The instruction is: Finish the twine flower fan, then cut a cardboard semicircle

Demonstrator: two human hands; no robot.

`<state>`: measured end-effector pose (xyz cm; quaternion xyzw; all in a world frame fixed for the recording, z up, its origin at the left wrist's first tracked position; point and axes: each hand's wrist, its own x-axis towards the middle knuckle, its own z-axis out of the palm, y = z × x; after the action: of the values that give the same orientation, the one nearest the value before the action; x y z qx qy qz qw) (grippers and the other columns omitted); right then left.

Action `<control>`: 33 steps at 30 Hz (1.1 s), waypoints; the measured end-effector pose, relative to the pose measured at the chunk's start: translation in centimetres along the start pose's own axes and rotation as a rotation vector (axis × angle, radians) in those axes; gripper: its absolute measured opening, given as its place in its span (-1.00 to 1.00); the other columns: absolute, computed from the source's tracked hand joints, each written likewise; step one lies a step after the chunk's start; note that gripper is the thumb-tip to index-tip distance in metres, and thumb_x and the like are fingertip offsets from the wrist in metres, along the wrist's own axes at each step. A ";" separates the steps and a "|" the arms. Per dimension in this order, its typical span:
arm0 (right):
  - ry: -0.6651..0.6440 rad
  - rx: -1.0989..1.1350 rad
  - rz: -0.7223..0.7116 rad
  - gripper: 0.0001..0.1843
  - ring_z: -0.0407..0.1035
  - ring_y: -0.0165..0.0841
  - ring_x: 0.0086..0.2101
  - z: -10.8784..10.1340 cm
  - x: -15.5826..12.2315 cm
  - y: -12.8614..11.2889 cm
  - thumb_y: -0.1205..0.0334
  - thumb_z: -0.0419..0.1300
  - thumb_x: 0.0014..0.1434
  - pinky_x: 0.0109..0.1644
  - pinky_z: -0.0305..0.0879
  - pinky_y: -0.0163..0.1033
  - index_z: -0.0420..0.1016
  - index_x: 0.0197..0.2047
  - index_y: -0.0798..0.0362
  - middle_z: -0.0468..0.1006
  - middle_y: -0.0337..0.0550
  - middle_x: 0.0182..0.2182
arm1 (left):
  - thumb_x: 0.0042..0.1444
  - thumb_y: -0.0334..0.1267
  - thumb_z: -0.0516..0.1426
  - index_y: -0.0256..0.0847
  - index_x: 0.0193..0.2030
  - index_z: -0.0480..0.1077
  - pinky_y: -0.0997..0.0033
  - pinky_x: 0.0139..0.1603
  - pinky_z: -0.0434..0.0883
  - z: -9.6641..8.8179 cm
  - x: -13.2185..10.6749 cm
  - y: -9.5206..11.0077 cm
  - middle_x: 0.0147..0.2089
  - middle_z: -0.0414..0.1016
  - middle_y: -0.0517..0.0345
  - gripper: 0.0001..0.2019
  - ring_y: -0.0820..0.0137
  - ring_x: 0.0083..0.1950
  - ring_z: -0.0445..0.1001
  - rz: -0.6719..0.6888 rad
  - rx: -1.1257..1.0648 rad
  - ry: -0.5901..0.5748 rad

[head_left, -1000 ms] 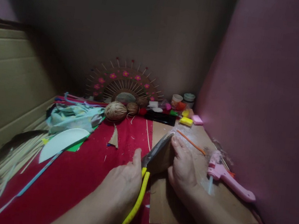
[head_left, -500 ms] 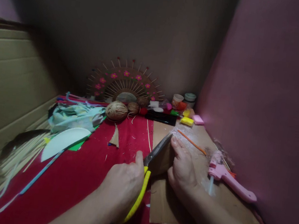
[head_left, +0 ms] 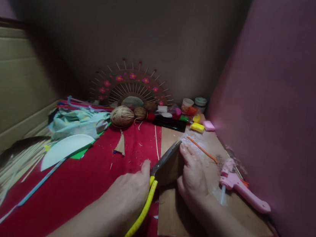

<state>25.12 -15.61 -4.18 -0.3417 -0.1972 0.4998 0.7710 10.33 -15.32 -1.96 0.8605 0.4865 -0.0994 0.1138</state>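
Note:
My left hand is closed around the scissors, which have yellow handles and dark metal blades. The blades point up and away from me, along the edge of a small piece of brown cardboard. My right hand pinches that piece from the right side, its thumb and finger close to the scissor tips. Part of the piece is hidden behind my right fingers and the blades. Underneath lies a larger cardboard sheet on the red cloth.
A pink glue gun and an orange stick lie on the right. Twine balls, a black phone-like slab and clay packs line the back, before a flowered fan. A folded white disc is left.
My left hand and the yellow handles have shifted slightly left and down. My right hand holds the cardboard in nearly the same place. The whole view has shifted a little.

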 end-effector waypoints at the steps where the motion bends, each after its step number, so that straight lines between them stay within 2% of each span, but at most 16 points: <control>1: 0.002 -0.002 -0.002 -0.92 0.40 -0.35 -0.36 0.0 0.0 0.0 0.22 0.25 -0.04 -0.24 0.29 -0.24 0.44 -0.45 0.02 0.49 -0.31 -0.55 | 0.06 -0.37 -0.13 -0.48 0.25 -0.06 0.20 -0.40 0.33 0.0 0.1 0.1 -0.41 0.50 -0.19 -0.42 0.03 -0.35 0.51 -0.014 0.005 -0.007; 10: 0.026 -0.033 -0.012 -0.90 0.40 -0.35 -0.37 0.0 -0.3 0.3 0.21 0.24 -0.04 -0.22 0.28 -0.24 0.47 -0.39 0.01 0.49 -0.31 -0.56 | 0.07 -0.48 -0.24 -0.54 0.21 0.03 0.19 -0.43 0.35 -0.3 -0.2 0.7 -0.44 0.49 -0.27 -0.47 0.03 -0.38 0.52 -0.026 0.068 0.022; 18: 0.036 -0.056 -0.040 -0.87 0.40 -0.36 -0.38 0.1 -0.3 0.4 0.21 0.23 -0.03 -0.24 0.29 -0.24 0.49 -0.34 0.01 0.52 -0.28 -0.51 | 0.02 -0.49 -0.19 -0.60 0.14 0.09 0.10 -0.46 0.36 -0.9 -0.7 0.6 -0.45 0.47 -0.19 -0.50 -0.04 -0.39 0.51 0.080 0.146 0.038; 25: 0.029 -0.053 -0.020 -0.87 0.40 -0.36 -0.38 0.0 -0.4 0.5 0.21 0.23 -0.03 -0.22 0.29 -0.24 0.48 -0.35 0.01 0.51 -0.29 -0.51 | 0.01 -0.50 -0.17 -0.42 -0.04 0.20 0.14 -0.44 0.38 -0.8 -0.4 0.6 -0.47 0.46 -0.10 -0.64 0.02 -0.40 0.52 0.055 0.146 0.023; 29: 0.026 -0.063 -0.006 -0.89 0.39 -0.38 -0.40 -0.1 -0.4 0.5 0.22 0.23 -0.02 -0.21 0.28 -0.25 0.48 -0.36 0.02 0.51 -0.30 -0.52 | -0.01 -0.45 -0.09 -0.33 -0.12 0.19 0.16 -0.39 0.39 -0.4 -0.3 0.2 -0.44 0.47 -0.06 -0.72 0.06 -0.37 0.52 0.058 0.117 0.000; 33: 0.002 -0.046 0.005 -0.93 0.36 -0.43 -0.49 -0.1 -0.4 0.5 0.23 0.22 0.00 -0.25 0.29 -0.26 0.43 -0.44 0.02 0.46 -0.35 -0.56 | 0.02 -0.40 -0.08 -0.33 0.00 0.14 0.13 -0.36 0.38 -0.6 -0.2 -0.1 -0.39 0.49 -0.11 -0.64 0.01 -0.32 0.52 0.051 0.105 -0.020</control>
<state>24.72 -15.85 -4.57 -0.3605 -0.2070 0.4968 0.7618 10.16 -15.20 -1.37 0.8764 0.4573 -0.1302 0.0759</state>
